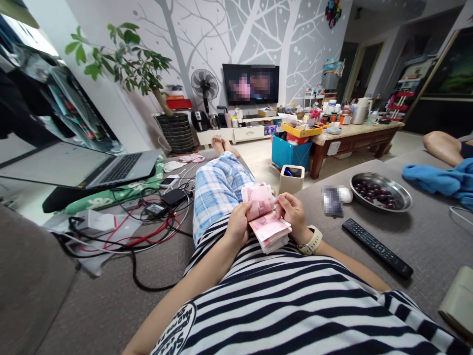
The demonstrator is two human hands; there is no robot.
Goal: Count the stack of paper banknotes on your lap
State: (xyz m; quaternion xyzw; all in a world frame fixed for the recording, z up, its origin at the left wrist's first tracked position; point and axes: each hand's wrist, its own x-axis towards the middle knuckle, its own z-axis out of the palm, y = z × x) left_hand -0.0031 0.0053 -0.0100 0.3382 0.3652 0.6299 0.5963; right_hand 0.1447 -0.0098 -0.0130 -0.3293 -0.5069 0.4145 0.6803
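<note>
A stack of pinkish-red banknotes (269, 229) is bent over above my lap, one part standing up and the other fanned toward my belly. My left hand (238, 224) grips the stack from the left, its thumb pressed on the upright part. On the other side, my right hand (291, 212) has its fingers curled and pinched at the notes' right edge. A pale watch (311, 240) is strapped round the right wrist. Some of the right fingertips are hidden behind the notes.
On the sofa to the right lie a black remote control (377, 246), a white mouse (346, 195) and a metal bowl (406, 202) of dark round fruit. At left are a laptop (127, 167) and tangled cables (162, 231). A small bin (291, 183) stands ahead, near a cluttered table (354, 135).
</note>
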